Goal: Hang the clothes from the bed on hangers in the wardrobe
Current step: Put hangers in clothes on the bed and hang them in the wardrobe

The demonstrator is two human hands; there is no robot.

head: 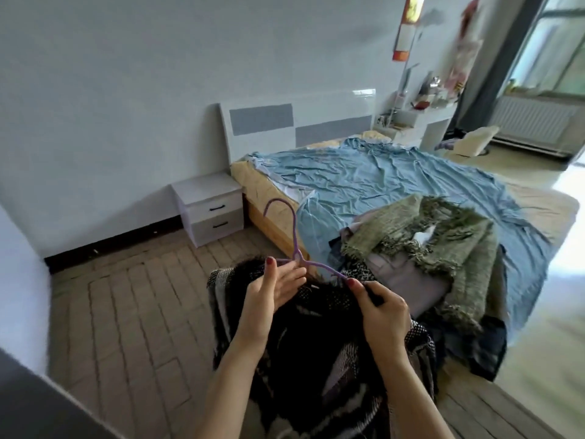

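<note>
The left hand (278, 285) holds the purple hanger (296, 248) at its neck, fingers curled round the wire where the hook meets the shoulders, and the right hand (378, 307) pinches the collar of a dark patterned knit (316, 337) against the hanger's right arm, so both grips are clamped on something. The knit hangs in front of the person, over the floor at the foot corner of the bed (395, 182), with only part of its neckline on the hanger. The likely trouble is the loose, open weave: the wire tip may snag in a stitch rather than slide into the shoulder, and if the left side is not seated the heavy knit could slip off the thin hanger when carried. The hook points up and away, free of the fabric. Still on the bed, near its corner, lie a green fringed jacket (443, 229) on top of a pile of other clothes (402, 270), some draping over the edge and apt to slide to the floor. The bed has a rumpled blue sheet; beside it stands a white nightstand (210, 207) on a brick-patterned floor (126, 296), and a window with a radiator is at the far right. The wardrobe is not in view.
</note>
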